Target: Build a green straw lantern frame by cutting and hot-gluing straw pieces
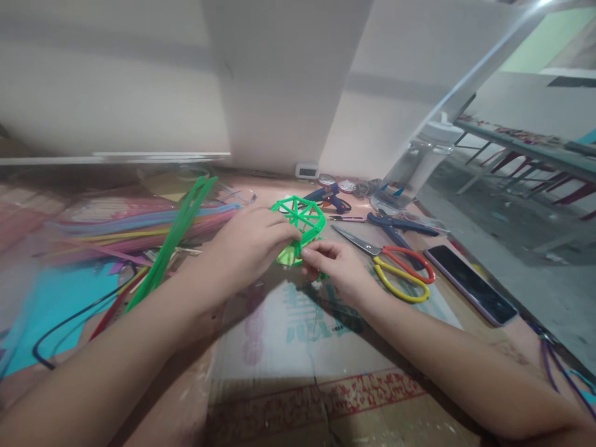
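Note:
A green wheel-shaped frame [305,218] with spokes, seemingly bent from pipe cleaners, is held up over the middle of the table. My left hand [254,239] is closed on its left side and covers part of the rim. With thumb and forefinger, my right hand [333,264] pinches the lower edge of the frame, close to my left fingertips. The exact spot between the fingers is hidden. Left of my left hand stands a bundle of green pipe cleaners [174,239], slanting upward. Scissors [395,264] with one red and one yellow handle lie right of my right hand.
A blue glue gun [328,197] and dark-handled pliers [400,225] lie behind the scissors. To the right are a phone [470,282] and a clear bottle [414,164]. Coloured pipe cleaners [153,223] spread at left. A small white digital display [307,171] stands by the wall.

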Demonstrator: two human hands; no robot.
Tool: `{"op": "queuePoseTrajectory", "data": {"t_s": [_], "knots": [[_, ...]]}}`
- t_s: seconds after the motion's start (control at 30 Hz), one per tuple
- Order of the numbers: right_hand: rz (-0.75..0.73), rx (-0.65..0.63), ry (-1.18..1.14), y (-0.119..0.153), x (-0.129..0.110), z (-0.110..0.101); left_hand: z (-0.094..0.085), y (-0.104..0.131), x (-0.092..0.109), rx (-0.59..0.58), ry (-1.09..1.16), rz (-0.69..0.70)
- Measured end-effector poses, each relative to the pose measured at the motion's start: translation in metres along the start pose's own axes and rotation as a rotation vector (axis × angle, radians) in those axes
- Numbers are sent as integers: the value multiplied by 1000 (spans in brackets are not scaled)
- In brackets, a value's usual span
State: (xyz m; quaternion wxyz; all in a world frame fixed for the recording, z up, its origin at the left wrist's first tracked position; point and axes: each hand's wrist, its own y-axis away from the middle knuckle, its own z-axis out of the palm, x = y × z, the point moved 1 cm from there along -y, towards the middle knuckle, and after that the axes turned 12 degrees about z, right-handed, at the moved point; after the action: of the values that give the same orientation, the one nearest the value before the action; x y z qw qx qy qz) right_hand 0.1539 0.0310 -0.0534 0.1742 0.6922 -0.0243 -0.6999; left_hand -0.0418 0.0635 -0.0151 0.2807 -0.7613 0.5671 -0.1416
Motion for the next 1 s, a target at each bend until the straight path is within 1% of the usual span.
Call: {"op": "queuePoseTrajectory", "data": {"t_s": [0.17, 0.4, 0.57, 0.67, 0.8, 0.9, 1.0], "knots": [[6, -4, -19, 0, -1, 2, 0, -1, -1, 7, 19, -8], [8, -45, -18, -1, 0, 2, -1, -3, 0, 8, 16, 4], [13, -39, -29, -1, 0, 3, -4, -7, 3, -23, 18, -158], [11, -46, -31, -1, 0, 3, -6, -7, 4, -34, 37, -164], [8, -43, -18, 0, 3, 2, -10, -5, 5, -15, 77, -164], [-24, -36, 20, 1, 6, -1, -13, -4, 6, 14, 94, -207], [-98, 41, 79, 1, 7, -9, -17, -3, 5, 86, 66, -282]]}}
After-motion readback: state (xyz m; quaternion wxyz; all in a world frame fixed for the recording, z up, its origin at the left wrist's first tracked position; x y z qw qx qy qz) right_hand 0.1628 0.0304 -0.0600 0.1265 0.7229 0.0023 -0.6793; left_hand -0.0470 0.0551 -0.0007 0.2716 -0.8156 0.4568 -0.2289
